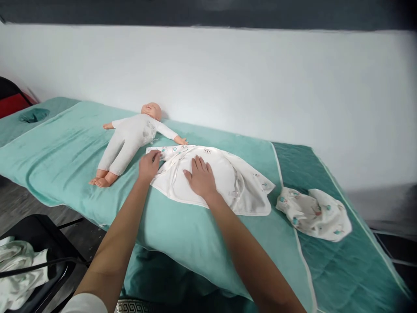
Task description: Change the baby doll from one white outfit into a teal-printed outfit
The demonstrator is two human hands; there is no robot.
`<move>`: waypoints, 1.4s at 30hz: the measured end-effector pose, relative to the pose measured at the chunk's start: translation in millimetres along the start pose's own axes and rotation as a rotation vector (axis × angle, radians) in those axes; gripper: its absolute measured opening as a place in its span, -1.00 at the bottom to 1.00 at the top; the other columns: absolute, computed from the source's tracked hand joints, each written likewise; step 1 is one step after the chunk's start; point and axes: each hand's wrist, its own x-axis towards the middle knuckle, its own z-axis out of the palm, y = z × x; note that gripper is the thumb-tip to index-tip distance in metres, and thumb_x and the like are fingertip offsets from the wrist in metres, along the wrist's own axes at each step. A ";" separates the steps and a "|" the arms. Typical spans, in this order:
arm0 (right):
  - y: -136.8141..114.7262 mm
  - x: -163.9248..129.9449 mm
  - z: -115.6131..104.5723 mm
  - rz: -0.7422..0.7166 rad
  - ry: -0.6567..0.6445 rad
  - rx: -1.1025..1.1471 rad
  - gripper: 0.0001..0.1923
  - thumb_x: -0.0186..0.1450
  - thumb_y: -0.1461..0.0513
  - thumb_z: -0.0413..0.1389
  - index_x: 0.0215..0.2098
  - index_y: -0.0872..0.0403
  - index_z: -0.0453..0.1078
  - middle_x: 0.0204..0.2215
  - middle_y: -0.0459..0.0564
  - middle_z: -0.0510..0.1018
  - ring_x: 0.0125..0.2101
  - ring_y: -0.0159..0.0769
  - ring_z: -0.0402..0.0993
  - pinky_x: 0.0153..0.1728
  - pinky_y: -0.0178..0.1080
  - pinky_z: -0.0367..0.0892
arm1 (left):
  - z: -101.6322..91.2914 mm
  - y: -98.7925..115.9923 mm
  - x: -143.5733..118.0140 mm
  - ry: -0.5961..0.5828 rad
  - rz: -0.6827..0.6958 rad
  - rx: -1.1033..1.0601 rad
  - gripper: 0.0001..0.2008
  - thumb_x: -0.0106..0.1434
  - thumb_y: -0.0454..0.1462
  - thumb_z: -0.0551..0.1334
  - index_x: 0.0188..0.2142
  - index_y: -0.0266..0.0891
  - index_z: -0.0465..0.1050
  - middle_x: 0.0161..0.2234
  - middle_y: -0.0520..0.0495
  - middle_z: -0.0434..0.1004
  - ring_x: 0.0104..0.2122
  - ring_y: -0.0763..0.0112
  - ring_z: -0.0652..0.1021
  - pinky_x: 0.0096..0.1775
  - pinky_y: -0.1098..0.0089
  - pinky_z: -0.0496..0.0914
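Baby doll and crumpled cloth lie each side of a soft baby shirt. Right hand lies flat, fingers spread; left hand curls, can't tell if holding.

Plain white sleeve on left arm; hands, forearms bare.

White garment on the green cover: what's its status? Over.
Left hand at left end of white garment, grip unclear. Right hand flat near its middle. Spread out on green cover. Doll close alongside.
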 end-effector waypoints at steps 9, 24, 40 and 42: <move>5.6 -101.0 -25.3 -0.030 0.009 0.614 -0.57 0.43 0.10 -0.01 0.21 0.04 0.34 0.27 0.05 0.37 0.28 -0.22 0.24 0.32 -0.07 0.11 | -9.9 10.4 -30.6 0.012 -0.011 0.283 -0.68 0.36 -0.27 0.05 0.01 -0.19 0.50 0.01 -0.15 0.60 0.05 0.14 0.51 0.09 0.18 0.31; -13.2 80.6 10.1 0.400 0.206 1.121 -0.45 0.20 0.07 0.14 0.13 0.04 0.30 -0.13 0.02 0.53 -0.10 -0.15 0.49 0.06 -0.08 0.32 | -4.7 29.4 -78.9 0.009 0.064 0.292 -0.72 0.22 -0.29 0.24 -0.06 -0.14 0.50 0.06 -0.14 0.51 0.03 0.09 0.48 0.05 0.13 0.33; -18.3 82.4 20.1 0.074 -0.003 1.507 -0.53 0.21 0.10 0.20 0.08 -0.02 0.37 0.18 0.06 0.46 0.19 -0.16 0.39 0.18 -0.07 0.33 | 0.1 20.6 -70.3 0.252 -0.042 0.016 -0.74 0.34 -0.31 0.08 0.01 -0.25 0.34 -0.07 -0.22 0.46 -0.05 0.20 0.49 0.00 0.19 0.39; -19.6 78.1 22.6 0.024 0.036 1.361 -0.58 0.27 0.13 0.14 0.09 0.00 0.39 0.18 0.04 0.46 0.20 -0.19 0.38 0.23 -0.08 0.28 | -0.1 18.6 -70.3 0.255 0.005 0.070 -0.73 0.30 -0.39 0.07 -0.03 -0.24 0.36 -0.06 -0.22 0.46 -0.02 0.16 0.46 0.03 0.16 0.37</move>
